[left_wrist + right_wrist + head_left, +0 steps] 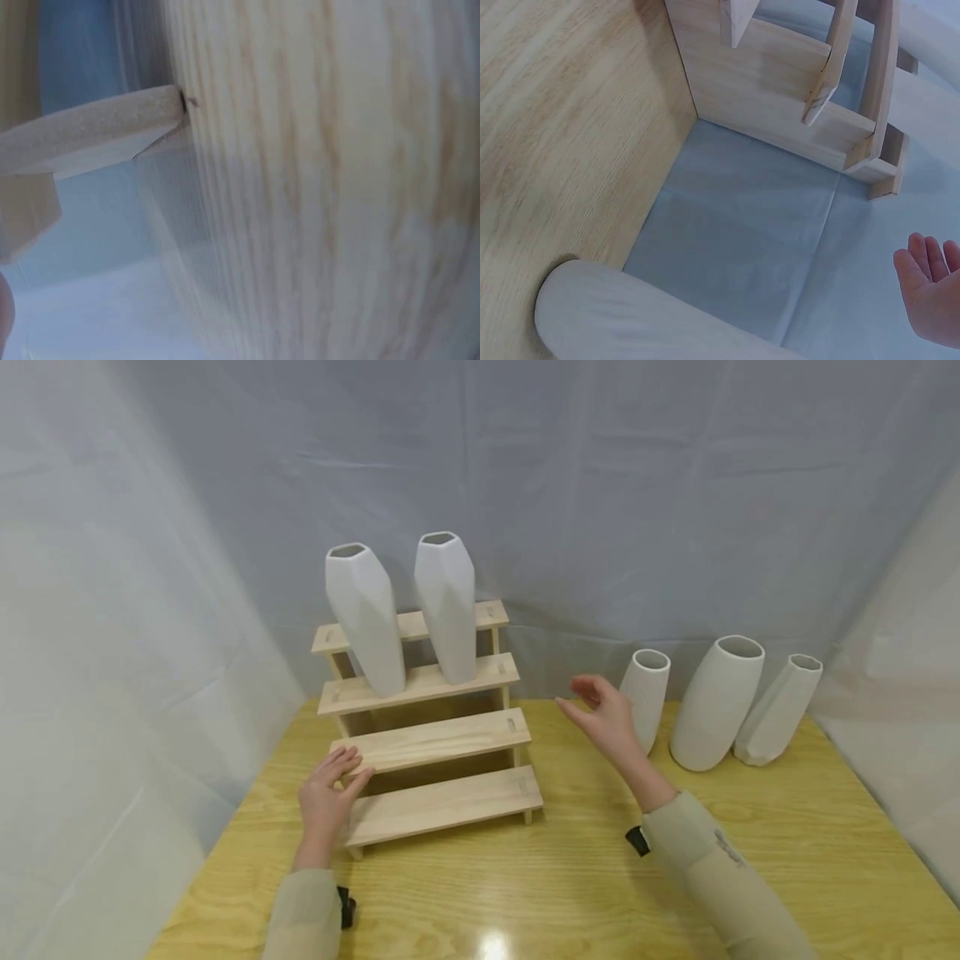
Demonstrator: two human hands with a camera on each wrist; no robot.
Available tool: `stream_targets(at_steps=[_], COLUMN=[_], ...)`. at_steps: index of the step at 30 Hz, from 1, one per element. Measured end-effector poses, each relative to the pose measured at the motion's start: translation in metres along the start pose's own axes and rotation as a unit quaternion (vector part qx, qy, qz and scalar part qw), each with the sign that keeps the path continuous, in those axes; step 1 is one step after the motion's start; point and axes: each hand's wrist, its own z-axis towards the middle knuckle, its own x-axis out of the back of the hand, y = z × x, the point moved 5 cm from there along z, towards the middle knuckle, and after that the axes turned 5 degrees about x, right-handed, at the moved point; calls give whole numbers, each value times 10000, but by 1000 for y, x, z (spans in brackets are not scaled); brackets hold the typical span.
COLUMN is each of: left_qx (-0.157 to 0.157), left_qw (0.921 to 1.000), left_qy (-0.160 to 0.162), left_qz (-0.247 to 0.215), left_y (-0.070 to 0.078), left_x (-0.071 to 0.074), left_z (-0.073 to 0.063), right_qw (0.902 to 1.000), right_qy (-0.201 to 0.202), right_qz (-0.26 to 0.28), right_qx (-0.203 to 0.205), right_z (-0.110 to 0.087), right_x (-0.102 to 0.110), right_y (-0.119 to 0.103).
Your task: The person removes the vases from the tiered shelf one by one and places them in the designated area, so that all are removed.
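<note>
A stepped wooden shelf (442, 737) stands on the table, and two faceted white vases, one on the left (365, 618) and one on the right (447, 610), stand side by side on its second tier from the top. My left hand (327, 797) is at the left end of the lower tiers, fingers at a board's edge; it holds no vase. To the right of the shelf, my right hand (606, 722) hovers with thumb and fingers apart and nothing between them. Behind its wrist stands a slim white vase (647, 693), partly hidden. In the right wrist view that hand (934, 289) is empty too.
A wide rounded white vase (716, 706) and a slimmer faceted one (776, 714) stand at the table's right. A grey curtain (570, 510) hangs close behind the shelf. The wooden table (570, 877) extends in front of the shelf.
</note>
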Motion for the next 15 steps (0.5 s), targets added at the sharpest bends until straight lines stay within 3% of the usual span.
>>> stream_targets(at_steps=[15], left_qx=[-74], left_qw=[9999], left_qy=[61], left_qz=[-41], left_y=[2], left_x=[1], left_z=[1], right_qw=[9999], right_qy=[-121], right_qz=[-6], right_qx=[116], right_z=[17], right_x=[-24], right_y=[-12])
